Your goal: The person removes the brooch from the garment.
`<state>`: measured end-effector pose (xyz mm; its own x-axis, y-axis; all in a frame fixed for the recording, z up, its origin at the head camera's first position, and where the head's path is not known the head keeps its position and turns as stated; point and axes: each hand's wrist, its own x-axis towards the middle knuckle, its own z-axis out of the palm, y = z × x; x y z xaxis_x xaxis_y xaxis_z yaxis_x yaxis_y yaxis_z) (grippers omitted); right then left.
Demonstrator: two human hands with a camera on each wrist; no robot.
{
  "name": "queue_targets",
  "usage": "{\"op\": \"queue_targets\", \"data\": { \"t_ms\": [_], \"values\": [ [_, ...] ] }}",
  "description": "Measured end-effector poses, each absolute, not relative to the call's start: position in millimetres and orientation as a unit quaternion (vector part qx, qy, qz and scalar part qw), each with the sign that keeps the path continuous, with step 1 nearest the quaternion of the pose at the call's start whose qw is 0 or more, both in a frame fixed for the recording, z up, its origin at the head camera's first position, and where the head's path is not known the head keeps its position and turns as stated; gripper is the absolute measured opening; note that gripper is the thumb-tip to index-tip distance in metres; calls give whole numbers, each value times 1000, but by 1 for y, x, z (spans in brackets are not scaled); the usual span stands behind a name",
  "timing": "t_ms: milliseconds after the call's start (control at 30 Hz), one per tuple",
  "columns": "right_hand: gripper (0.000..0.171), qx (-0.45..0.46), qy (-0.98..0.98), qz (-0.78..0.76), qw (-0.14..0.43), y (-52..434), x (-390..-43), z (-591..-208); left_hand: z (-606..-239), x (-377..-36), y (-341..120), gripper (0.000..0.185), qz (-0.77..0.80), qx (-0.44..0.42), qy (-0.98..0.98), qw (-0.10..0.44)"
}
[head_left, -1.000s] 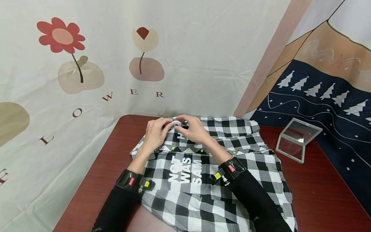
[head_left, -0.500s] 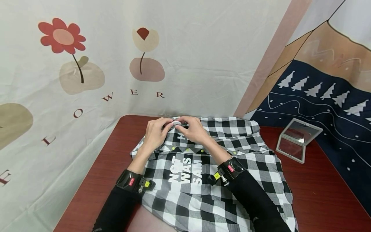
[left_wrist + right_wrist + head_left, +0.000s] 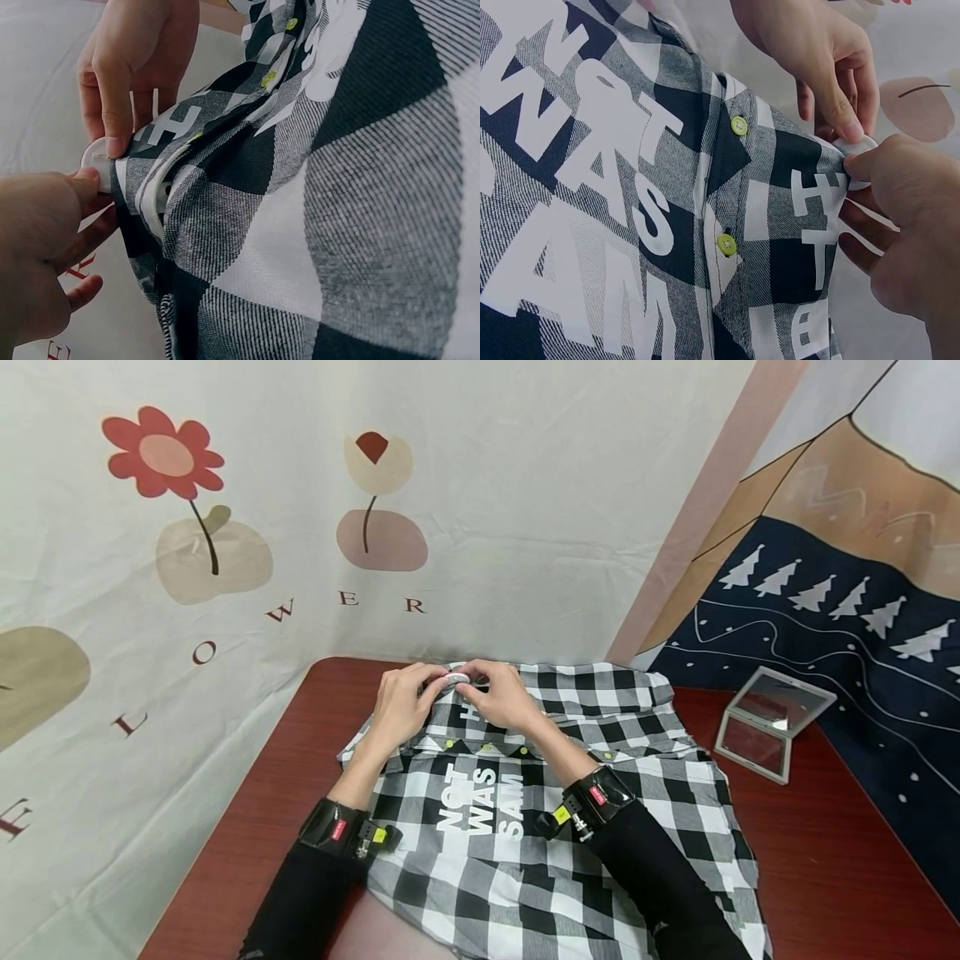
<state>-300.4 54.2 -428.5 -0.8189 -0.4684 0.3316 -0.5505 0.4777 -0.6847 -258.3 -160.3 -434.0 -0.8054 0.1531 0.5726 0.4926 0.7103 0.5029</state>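
A black-and-white checked shirt (image 3: pixel 540 835) with white lettering and yellow-green buttons (image 3: pixel 739 125) lies spread on a red-brown table (image 3: pixel 285 760). At its far edge both hands meet on a small white round disc (image 3: pixel 456 679). My left hand (image 3: pixel 429 687) pinches the disc (image 3: pixel 96 156) and the shirt's edge from the left; this hand (image 3: pixel 75 195) fills the lower left of its wrist view. My right hand (image 3: pixel 480 683) pinches the same disc (image 3: pixel 857 145) from the right, its fingers (image 3: pixel 862 161) curled over the cloth. Most of the disc is hidden by fingers and cloth.
A small open folding mirror (image 3: pixel 772 722) stands on the table at the right, clear of the shirt. Printed cloth backdrops (image 3: pixel 300 527) hang close behind the table's far edge. Bare table shows left and right of the shirt. Black sleeves and wrist straps (image 3: pixel 341 831) lie over the shirt's near part.
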Motion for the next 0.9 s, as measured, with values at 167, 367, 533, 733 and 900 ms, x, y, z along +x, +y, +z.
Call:
{"op": "queue_targets", "data": {
  "t_ms": [167, 367, 533, 733, 900],
  "values": [
    [19, 289, -852, 435, 36, 55, -301, -429, -433, -259, -161, 20, -342, -188, -886, 252],
    [19, 283, -843, 456, 22, 55, -302, -431, -432, -259, -161, 17, -364, -187, -879, 244],
    [18, 277, -839, 469, 11, 56, -302, -430, -431, -260, -162, 17, -382, -178, -880, 219],
    [16, 273, -833, 481, 14, 55, -302, -430, -431, -260, -162, 18, -392, -173, -879, 210],
    [14, 264, -829, 493, 18, 54, -302, -430, -432, -259, -162, 18, -393, -175, -877, 215]
  ]
}}
